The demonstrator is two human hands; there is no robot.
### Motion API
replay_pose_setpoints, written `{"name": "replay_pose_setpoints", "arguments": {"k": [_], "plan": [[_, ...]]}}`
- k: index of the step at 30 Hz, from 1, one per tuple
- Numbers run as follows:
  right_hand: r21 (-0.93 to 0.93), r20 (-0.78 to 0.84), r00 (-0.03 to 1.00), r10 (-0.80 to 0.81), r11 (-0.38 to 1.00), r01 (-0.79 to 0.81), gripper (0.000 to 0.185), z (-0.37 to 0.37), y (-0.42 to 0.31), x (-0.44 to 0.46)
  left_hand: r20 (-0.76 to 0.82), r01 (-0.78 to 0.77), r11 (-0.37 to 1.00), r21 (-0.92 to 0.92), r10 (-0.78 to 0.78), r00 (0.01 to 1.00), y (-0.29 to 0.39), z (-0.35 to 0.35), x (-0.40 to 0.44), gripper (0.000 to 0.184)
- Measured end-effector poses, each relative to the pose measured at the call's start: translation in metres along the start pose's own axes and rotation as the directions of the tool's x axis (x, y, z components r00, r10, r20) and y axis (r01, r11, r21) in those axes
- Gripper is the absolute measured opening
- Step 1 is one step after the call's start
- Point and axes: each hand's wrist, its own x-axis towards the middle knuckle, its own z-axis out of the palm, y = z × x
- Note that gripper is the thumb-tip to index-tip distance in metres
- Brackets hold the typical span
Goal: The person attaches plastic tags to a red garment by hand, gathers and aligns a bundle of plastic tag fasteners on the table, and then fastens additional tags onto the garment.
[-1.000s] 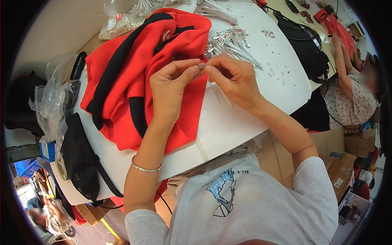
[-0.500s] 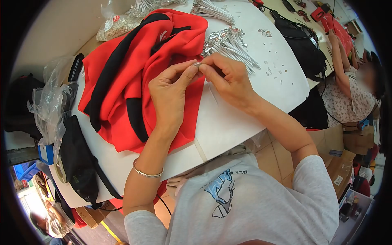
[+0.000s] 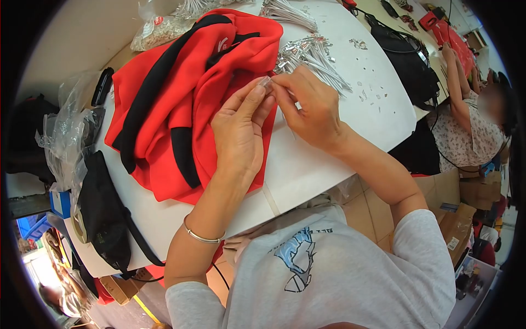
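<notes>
Pinched between the thumb and forefinger of my left hand (image 3: 241, 123) is a small clear piece (image 3: 265, 82). My right hand (image 3: 312, 107) meets it from the right, thumb and forefinger pressed together at the piece; what they grip is too small to name. A thin white wire shows faintly below my right hand. Under and left of my hands lies a red and black garment (image 3: 164, 109). Just beyond my right hand is a pile of white cables (image 3: 318, 60) with metal ends.
Another cable bundle (image 3: 287, 13) and a plastic bag of small pale parts (image 3: 161, 33) lie at the back. Scraps dot the white table (image 3: 329, 159). Black bags (image 3: 104, 219) (image 3: 402, 60) lie left and right. A person (image 3: 471, 126) sits at the far right.
My left hand has turned its palm more into view, with its fingers less curled. The clear piece at my fingertips shows more plainly. My right hand has tilted slightly and stays close to it.
</notes>
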Motion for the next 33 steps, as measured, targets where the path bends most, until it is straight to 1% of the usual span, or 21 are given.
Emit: {"name": "replay_pose_setpoints", "arguments": {"k": [1, 5, 6, 10, 11, 15, 20, 26, 30, 33], "plan": [[0.001, 0.001, 1.000, 0.000, 1.000, 0.000, 0.016, 0.000, 0.000, 0.000, -0.001, 0.000, 1.000, -0.001, 0.000, 1.000, 0.000, -0.001, 0.000, 0.022], [-0.085, 0.103, 0.981, -0.163, 0.981, 0.172, 0.019, -0.003, 0.004, -0.001, 0.032, -0.125, 0.985, 0.116, 0.122, 0.992, 0.000, -0.007, 0.003, 0.021], [-0.084, 0.104, 0.981, -0.163, 0.981, 0.172, 0.019, -0.004, 0.006, -0.002, 0.030, -0.125, 0.985, 0.115, 0.122, 0.992, 0.001, -0.008, 0.003, 0.021], [-0.035, 0.185, 0.956, -0.227, 0.971, 0.237, 0.020, -0.007, 0.015, -0.003, 0.116, -0.178, 0.931, 0.318, 0.148, 0.982, 0.006, -0.012, 0.007, 0.020], [-0.036, 0.185, 0.957, -0.224, 0.971, 0.234, 0.020, -0.007, 0.014, -0.003, 0.116, -0.176, 0.931, 0.320, 0.146, 0.983, 0.006, -0.011, 0.007, 0.020], [0.095, 0.026, 0.999, -0.039, 0.995, 0.036, 0.020, -0.004, 0.005, 0.006, 0.033, -0.047, 0.997, 0.064, 0.045, 0.998, 0.005, -0.009, 0.010, 0.017], [0.134, 0.045, 0.998, -0.045, 0.990, 0.039, 0.018, -0.004, 0.008, 0.003, 0.031, 0.022, 1.000, 0.008, -0.022, 0.999, 0.009, -0.007, 0.009, 0.014], [0.177, 0.099, 0.991, -0.089, 0.982, 0.070, 0.018, -0.006, 0.014, 0.000, 0.062, -0.018, 0.995, 0.102, 0.012, 0.998, 0.012, -0.014, 0.010, 0.014], [0.289, 0.183, 0.981, -0.058, 0.957, 0.002, 0.018, -0.010, 0.019, -0.002, 0.142, 0.035, 0.980, 0.195, -0.064, 0.988, 0.020, -0.017, 0.012, 0.015], [0.286, 0.180, 0.984, -0.005, 0.957, -0.047, 0.017, -0.014, 0.014, 0.003, 0.129, 0.019, 0.986, 0.164, -0.040, 0.991, 0.023, -0.013, 0.012, 0.015]]}}
